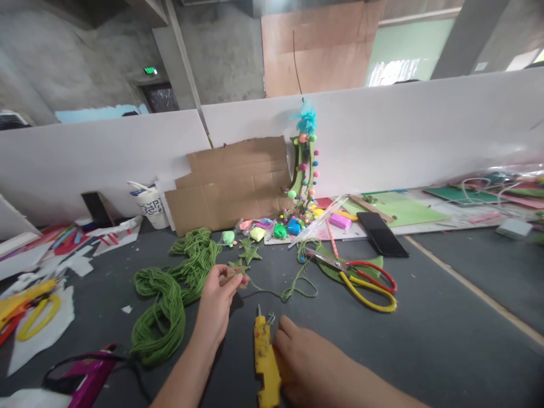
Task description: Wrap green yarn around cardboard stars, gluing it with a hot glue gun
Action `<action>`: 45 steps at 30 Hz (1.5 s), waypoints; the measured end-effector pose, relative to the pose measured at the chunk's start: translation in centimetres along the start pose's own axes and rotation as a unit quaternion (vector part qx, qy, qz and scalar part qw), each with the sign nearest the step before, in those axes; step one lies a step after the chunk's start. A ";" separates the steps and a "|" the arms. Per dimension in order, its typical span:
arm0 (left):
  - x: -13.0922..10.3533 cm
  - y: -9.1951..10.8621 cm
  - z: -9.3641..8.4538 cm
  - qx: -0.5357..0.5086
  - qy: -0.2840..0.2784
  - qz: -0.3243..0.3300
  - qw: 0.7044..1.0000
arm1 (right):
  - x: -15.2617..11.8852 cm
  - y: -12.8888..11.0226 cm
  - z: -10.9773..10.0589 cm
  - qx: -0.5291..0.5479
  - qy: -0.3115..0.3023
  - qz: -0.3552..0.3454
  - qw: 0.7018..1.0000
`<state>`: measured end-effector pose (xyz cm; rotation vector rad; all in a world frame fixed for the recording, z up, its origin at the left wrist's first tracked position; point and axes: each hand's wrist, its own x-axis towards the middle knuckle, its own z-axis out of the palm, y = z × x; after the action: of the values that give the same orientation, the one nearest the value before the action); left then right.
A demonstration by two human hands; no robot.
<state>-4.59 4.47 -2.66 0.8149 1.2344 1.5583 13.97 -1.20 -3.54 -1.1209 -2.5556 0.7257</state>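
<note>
Pinched in my left hand (pixel 221 289) is a small cardboard piece (pixel 241 281) with green yarn on it. From there a loose strand of green yarn (pixel 293 292) trails to the right. My right hand (pixel 297 348) is wrapped round a yellow glue gun (pixel 266 362), whose tip points away from me. Two green stars lie just beyond my left fingers, the clearer one a yarn-wrapped star (pixel 250 251). To the left of that hand spreads a big bundle of green yarn (pixel 165 317).
Red-and-yellow scissors (pixel 361 277) lie right of centre near a black phone (pixel 382 233). A pompom-decorated green stand (pixel 304 170) and cardboard (pixel 233 184) rise at the back. A magenta glue gun (pixel 91 377) with its cord is at the lower left.
</note>
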 end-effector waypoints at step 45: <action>-1.6 -0.9 1.3 0.154 -0.052 0.016 0.987 | 1.4 2.4 -2.5 0.274 0.168 0.168 0.932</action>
<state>-2.70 3.40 -3.05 1.1040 1.4114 1.3479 15.59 2.06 -2.68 -1.3433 -1.7356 1.1240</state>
